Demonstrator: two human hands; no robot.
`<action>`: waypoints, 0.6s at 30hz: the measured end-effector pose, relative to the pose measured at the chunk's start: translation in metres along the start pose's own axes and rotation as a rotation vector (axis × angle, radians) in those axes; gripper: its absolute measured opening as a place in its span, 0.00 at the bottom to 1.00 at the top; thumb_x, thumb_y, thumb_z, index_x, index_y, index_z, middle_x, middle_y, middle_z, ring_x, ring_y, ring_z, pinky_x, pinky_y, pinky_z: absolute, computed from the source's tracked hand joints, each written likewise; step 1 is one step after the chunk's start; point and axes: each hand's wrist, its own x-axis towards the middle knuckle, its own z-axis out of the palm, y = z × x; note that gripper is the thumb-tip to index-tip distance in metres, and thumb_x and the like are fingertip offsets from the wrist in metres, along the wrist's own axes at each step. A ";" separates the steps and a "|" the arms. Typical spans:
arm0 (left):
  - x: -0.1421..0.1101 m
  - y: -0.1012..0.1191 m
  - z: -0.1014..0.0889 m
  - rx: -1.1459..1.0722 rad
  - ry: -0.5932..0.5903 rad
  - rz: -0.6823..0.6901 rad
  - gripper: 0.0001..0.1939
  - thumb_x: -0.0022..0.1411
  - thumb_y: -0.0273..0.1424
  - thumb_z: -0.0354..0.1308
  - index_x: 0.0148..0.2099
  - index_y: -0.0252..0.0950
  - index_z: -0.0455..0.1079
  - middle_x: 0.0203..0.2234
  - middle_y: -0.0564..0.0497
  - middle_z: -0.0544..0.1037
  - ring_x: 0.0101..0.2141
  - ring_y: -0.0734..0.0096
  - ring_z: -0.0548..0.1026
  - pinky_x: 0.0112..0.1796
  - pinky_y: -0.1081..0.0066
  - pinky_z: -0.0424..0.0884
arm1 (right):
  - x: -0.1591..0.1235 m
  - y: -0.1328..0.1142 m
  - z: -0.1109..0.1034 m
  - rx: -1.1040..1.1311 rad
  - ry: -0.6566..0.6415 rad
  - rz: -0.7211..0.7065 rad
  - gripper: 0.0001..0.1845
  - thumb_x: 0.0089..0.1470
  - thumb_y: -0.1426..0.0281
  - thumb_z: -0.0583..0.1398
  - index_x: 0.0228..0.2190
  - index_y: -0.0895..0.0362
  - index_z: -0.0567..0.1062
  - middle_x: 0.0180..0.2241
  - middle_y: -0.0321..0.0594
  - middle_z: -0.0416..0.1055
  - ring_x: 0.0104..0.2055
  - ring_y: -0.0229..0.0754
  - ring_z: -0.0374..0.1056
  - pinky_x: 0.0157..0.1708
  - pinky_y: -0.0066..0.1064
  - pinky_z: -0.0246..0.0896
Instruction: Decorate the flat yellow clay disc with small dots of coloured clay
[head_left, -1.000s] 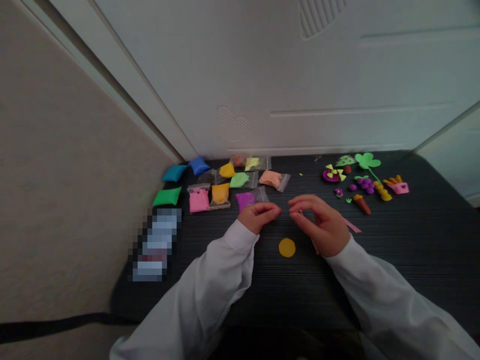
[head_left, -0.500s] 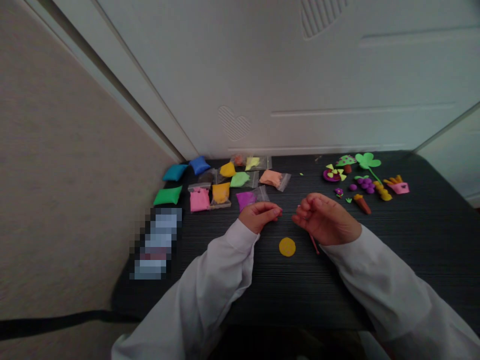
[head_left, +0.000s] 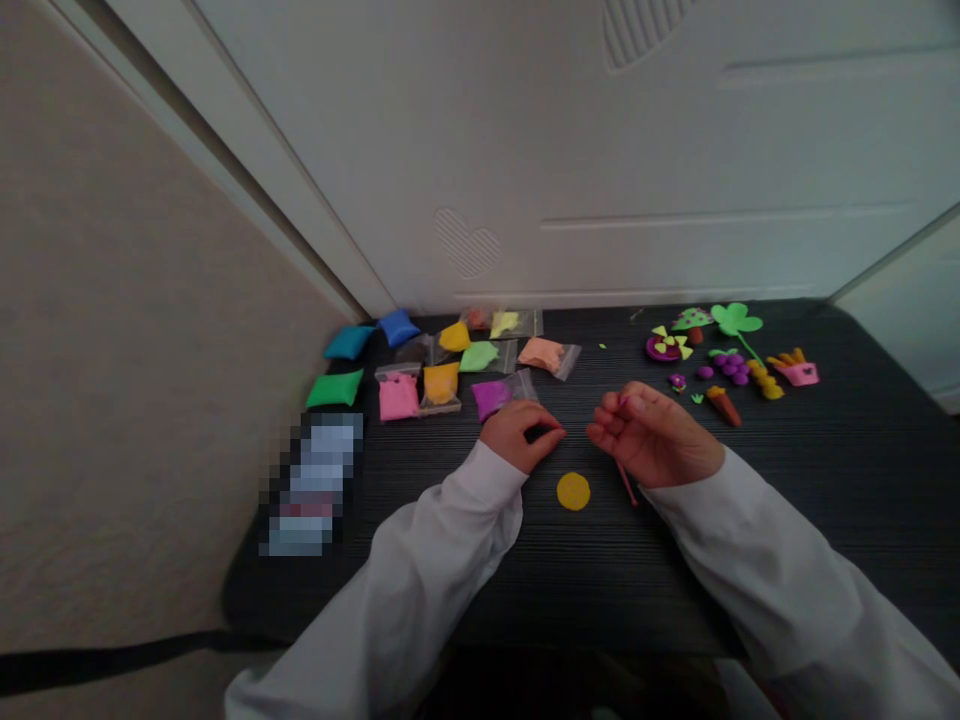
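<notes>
Head view: over a black, finely grooved tabletop [head_left: 825, 530], the left hand [head_left: 516, 434] is curved with its thumb and forefinger tips close together; I cannot tell whether they meet or hold anything. The right hand [head_left: 658, 442] faces it across a gap, palm partly turned up, fingers curled and thumb laid near them. A tiny magenta speck [head_left: 624, 400] shows by that thumb's tip, too small to tell whether it is pinched. Below the right hand a thin pink rod [head_left: 628, 484] slants out, its upper end hidden. Between the two forearms, a flat, round yellow disc [head_left: 574, 491] lies on the tabletop, apart from both hands. Just beyond the left hand lies a clear bag of purple clay [head_left: 491, 400], with a bag of orange-yellow clay [head_left: 441, 384] and a bag of pink clay [head_left: 398, 398] to its left. Off to the right are a brown cone with an orange top [head_left: 724, 407], a cluster of purple balls [head_left: 732, 369] and a pink cup with orange sticks [head_left: 799, 371].
</notes>
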 end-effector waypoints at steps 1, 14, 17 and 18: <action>0.000 -0.002 0.001 0.050 -0.011 0.020 0.07 0.49 0.33 0.56 0.27 0.34 0.70 0.25 0.50 0.74 0.30 0.73 0.70 0.34 0.70 0.66 | 0.000 0.000 0.000 -0.003 0.004 0.000 0.04 0.40 0.72 0.61 0.23 0.55 0.69 0.28 0.29 0.71 0.32 0.30 0.67 0.36 0.26 0.63; 0.003 -0.016 0.000 0.226 -0.068 0.055 0.06 0.47 0.34 0.57 0.27 0.35 0.70 0.26 0.51 0.74 0.33 0.70 0.70 0.37 0.67 0.64 | 0.001 -0.002 0.003 -0.009 -0.026 -0.081 0.06 0.39 0.74 0.62 0.20 0.56 0.67 0.23 0.27 0.69 0.27 0.27 0.65 0.33 0.23 0.62; 0.004 -0.017 0.000 0.230 -0.074 0.053 0.07 0.48 0.34 0.57 0.27 0.35 0.70 0.26 0.51 0.74 0.33 0.70 0.70 0.37 0.67 0.64 | 0.002 -0.001 0.002 -0.026 -0.027 -0.101 0.07 0.38 0.75 0.62 0.22 0.53 0.69 0.22 0.27 0.68 0.26 0.26 0.64 0.33 0.23 0.62; 0.004 -0.017 -0.001 0.230 -0.077 0.056 0.07 0.48 0.34 0.57 0.27 0.35 0.70 0.26 0.51 0.74 0.33 0.70 0.70 0.37 0.67 0.64 | 0.002 -0.001 0.002 -0.031 -0.015 -0.100 0.08 0.38 0.75 0.62 0.24 0.53 0.69 0.22 0.26 0.68 0.26 0.26 0.64 0.33 0.23 0.62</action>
